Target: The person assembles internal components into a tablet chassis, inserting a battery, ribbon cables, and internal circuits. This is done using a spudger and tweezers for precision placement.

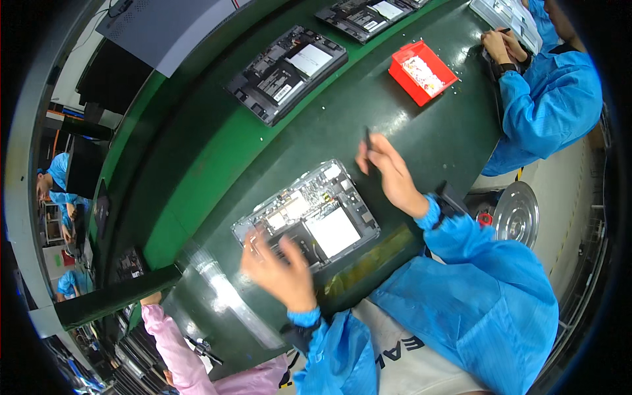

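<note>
We're looking down at the opened-up device [306,217], lying on the green bench [447,138] right in front of us, its circuitry bared and a white rectangular panel [334,232] bright on its right half. Here's our left hand [280,271], blurred, over the device's near left part, fingers spread and gripping nothing that we can see; whether a fingertip touches the device, we cannot tell. And over to our right hand [390,172], just beyond the device's far right corner, fingers closed on a slim dark tool [367,138], its end pointing away from us, clear of the device. Past it sits the red bin [426,97], with small white pieces [421,70] inside and a few loose on the bench beside it. Beyond our device, another opened device [286,76] rests on the green strip [197,197]. Off to the right, a co-worker in a blue smock [550,105] has both hands together near a clear box [510,23]; at lower left, a pink sleeve [174,349] reaches in beside a clear strip [234,303].
</note>
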{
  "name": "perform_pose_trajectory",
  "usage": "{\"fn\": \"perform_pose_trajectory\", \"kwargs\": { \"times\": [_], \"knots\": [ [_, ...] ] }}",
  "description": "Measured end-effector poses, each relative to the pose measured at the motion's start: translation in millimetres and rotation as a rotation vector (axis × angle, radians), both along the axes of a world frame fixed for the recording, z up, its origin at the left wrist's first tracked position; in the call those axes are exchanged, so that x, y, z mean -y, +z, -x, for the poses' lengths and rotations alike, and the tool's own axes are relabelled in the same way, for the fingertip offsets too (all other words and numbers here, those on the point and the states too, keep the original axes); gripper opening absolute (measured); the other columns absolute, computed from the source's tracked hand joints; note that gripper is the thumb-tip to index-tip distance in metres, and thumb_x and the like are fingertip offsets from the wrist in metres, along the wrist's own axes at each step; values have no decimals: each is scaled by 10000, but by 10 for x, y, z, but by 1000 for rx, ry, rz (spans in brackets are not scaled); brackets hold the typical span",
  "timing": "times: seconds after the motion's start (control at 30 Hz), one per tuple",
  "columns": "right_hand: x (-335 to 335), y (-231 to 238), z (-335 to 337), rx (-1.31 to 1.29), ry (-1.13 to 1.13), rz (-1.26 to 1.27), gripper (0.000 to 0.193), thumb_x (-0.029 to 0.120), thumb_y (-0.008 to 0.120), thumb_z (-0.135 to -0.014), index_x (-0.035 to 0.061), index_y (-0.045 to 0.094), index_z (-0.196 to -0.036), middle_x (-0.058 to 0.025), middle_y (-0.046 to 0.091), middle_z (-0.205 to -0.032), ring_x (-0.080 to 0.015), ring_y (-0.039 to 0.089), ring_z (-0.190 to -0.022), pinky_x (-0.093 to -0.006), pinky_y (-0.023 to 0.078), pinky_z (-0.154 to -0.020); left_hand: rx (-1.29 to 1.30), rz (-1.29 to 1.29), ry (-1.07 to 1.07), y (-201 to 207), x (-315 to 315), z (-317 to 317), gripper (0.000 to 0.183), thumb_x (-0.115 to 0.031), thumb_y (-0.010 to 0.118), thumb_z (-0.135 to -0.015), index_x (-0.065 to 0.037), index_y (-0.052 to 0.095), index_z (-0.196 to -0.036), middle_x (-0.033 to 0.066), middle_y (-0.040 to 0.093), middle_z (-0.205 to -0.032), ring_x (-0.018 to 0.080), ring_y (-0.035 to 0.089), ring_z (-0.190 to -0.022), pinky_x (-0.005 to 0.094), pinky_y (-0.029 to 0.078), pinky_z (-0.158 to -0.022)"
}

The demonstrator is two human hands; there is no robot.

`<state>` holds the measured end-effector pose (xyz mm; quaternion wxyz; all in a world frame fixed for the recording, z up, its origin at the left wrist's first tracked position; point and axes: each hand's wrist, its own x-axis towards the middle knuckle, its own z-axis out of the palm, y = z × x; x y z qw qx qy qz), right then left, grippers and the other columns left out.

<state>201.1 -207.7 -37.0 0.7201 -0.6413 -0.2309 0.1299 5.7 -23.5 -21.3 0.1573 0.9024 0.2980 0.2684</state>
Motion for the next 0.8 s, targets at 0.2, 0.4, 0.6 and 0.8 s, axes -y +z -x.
{"fn": "perform_pose_trajectory", "kwargs": {
  "times": [0.2, 0.4, 0.6, 0.8],
  "knots": [
    [319, 134, 513, -124, 93, 506, 252, 240, 463, -1138, 8, 493, -1043, -131, 678, -974, -228, 626, -850, -376, 516, -822, -62, 439, -17, -259, -232, 787, 594, -198, 600, -1045, 88, 427, -1537, 246, 450, -1592, 354, 388, -1490, 475, 276, -1248],
    [144, -19, 336, -291, 99, 51, 261, 251, 400, -1165, 24, 476, -1061, -217, 650, -1384, -296, 663, -1220, -380, 535, -1026, 691, 954, 201, -78, -421, 416, 402, -171, 563, -1105, 30, 554, -1453, 125, 661, -1319, 162, 616, -1178, 330, 486, -1049],
    [-124, -305, 226, -436, 297, -37, 266, 280, 414, -1161, 29, 492, -1114, -178, 652, -1355, -236, 679, -1143, -377, 592, -898, 958, 906, 257, -188, -1835, 196, 393, -176, 589, -1092, 82, 589, -1387, 122, 686, -1265, 183, 663, -1078, 332, 534, -967],
    [153, -267, 108, -367, 159, -24, 259, 286, 423, -1155, 45, 499, -1094, -150, 684, -1262, -191, 690, -1030, -346, 601, -816, 340, -563, 543, -275, -2697, -925, 357, -49, 618, -980, 32, 623, -1328, 140, 697, -1144, 257, 654, -1022, 431, 507, -971]
  ]
}}
